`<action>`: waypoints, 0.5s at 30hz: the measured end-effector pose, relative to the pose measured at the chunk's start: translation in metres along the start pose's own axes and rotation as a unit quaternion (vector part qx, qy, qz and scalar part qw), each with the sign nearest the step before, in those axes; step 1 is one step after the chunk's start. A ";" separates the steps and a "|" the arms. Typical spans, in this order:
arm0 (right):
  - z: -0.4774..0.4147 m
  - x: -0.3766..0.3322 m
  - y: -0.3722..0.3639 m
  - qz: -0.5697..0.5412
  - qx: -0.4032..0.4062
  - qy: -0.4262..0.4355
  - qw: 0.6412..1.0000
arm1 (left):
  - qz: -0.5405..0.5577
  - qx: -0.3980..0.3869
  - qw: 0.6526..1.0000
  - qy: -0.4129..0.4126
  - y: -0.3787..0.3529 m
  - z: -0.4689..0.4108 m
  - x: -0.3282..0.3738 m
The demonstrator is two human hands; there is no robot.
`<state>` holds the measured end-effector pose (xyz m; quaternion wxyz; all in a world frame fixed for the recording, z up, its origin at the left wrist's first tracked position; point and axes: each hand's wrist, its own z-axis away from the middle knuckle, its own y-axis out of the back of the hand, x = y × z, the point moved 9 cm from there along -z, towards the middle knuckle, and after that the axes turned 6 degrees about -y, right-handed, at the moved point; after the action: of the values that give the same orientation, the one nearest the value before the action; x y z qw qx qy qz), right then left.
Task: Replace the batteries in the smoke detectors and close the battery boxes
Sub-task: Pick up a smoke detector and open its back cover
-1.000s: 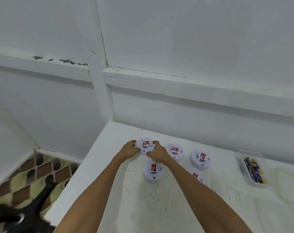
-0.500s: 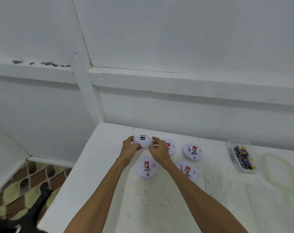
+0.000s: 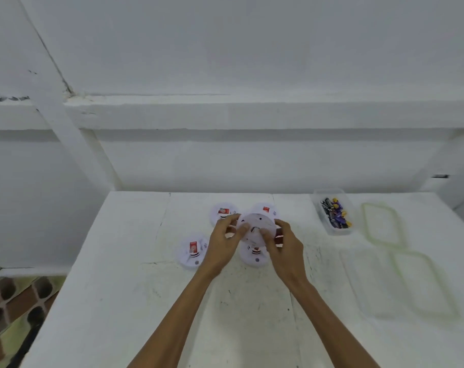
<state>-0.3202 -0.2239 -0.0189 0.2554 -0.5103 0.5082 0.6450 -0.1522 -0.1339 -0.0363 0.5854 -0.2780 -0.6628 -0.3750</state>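
I hold a round white smoke detector lifted off the white table, tilted with its back toward me. My left hand grips its left rim, and my right hand grips its right rim. Several other white detectors with red labels lie on the table: one at the left, one behind my left hand, one behind the held detector and one beneath it. A clear box of batteries stands at the back right.
A clear lid with a green rim lies right of the battery box. Another clear container with a green rim lies nearer on the right. A white wall and ledge run behind the table. Patterned floor shows at the lower left.
The detector has been picked up from the back of the group, brought right and nearer, and turned over between both hands. The camera view has swung left.
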 end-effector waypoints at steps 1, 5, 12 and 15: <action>0.003 0.004 0.003 0.003 0.002 -0.011 1.000 | 0.030 -0.009 0.999 0.004 -0.008 0.001 -0.002; 0.020 0.025 0.014 0.030 -0.007 -0.035 0.999 | 0.102 -0.018 0.994 0.036 -0.049 0.011 -0.003; 0.046 0.033 0.044 0.077 0.037 -0.037 0.996 | 0.180 -0.032 0.976 0.119 -0.104 0.028 -0.026; 0.053 0.042 0.046 0.051 0.020 -0.037 0.998 | 0.195 -0.024 0.966 0.167 -0.118 0.037 -0.038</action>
<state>-0.3950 -0.2000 -0.0416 0.2511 -0.4544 0.5369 0.6650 -0.2623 -0.1678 -0.0957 0.7428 -0.3488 -0.4797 -0.3106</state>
